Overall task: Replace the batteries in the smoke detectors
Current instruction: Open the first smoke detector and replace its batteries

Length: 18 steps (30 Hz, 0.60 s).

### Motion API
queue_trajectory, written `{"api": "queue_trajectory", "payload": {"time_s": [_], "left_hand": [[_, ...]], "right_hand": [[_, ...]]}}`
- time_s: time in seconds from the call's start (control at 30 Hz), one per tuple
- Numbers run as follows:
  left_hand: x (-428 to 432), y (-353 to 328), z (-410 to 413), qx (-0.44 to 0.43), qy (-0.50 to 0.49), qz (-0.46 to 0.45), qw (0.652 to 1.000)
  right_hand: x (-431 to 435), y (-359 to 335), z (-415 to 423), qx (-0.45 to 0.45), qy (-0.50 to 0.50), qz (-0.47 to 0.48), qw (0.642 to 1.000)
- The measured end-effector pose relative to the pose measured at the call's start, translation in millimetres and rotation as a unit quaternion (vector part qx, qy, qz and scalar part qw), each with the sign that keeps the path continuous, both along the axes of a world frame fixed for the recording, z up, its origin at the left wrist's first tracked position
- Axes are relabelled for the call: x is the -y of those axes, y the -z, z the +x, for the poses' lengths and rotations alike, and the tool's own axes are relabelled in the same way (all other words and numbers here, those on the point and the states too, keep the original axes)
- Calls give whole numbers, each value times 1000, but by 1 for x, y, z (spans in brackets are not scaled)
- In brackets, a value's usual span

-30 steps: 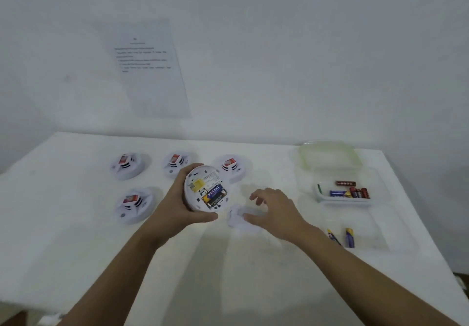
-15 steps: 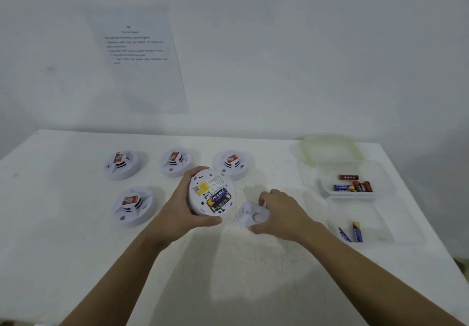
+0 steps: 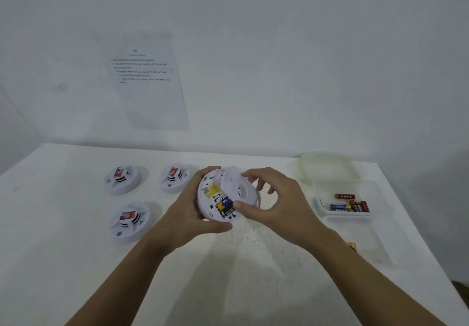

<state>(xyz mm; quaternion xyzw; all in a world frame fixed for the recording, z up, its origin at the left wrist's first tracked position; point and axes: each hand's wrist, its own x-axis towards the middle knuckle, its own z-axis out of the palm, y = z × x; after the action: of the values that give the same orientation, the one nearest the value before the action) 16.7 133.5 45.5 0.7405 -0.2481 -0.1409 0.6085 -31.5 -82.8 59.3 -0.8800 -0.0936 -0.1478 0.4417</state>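
My left hand [image 3: 189,214] grips a white round smoke detector [image 3: 212,199] above the table, its back facing me. A blue and black battery [image 3: 225,207] and a yellow label show inside it. My right hand [image 3: 276,204] pinches the white round back cover [image 3: 234,186] with a hole in it and holds it tilted against the detector's right half. Three more detectors lie face up on the table: one at the back left [image 3: 121,179], one at the back middle [image 3: 174,176], one in front [image 3: 130,220].
A clear plastic box [image 3: 342,215] at the right holds several blue and red batteries [image 3: 351,205]. Its lid [image 3: 327,167] lies behind it. Another clear tray [image 3: 373,244] nearer me holds a battery [image 3: 352,245]. A printed sheet [image 3: 144,82] hangs on the wall. The table's right edge runs diagonally.
My right hand picked the cover up from the table and brought it left onto the detector's back. My left hand kept its hold on the detector.
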Motion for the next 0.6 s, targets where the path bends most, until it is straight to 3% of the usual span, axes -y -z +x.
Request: {"api": "queue_trajectory", "payload": {"time_s": [0.2,0.6], "left_hand": [[10,-11,2,40,10,17,999],[18,-16,4,52,1,17,998]], "right_hand": [[-9,-3,4,65,-7,-45,997],[-9,-10,11,51,49,-78,994]]}}
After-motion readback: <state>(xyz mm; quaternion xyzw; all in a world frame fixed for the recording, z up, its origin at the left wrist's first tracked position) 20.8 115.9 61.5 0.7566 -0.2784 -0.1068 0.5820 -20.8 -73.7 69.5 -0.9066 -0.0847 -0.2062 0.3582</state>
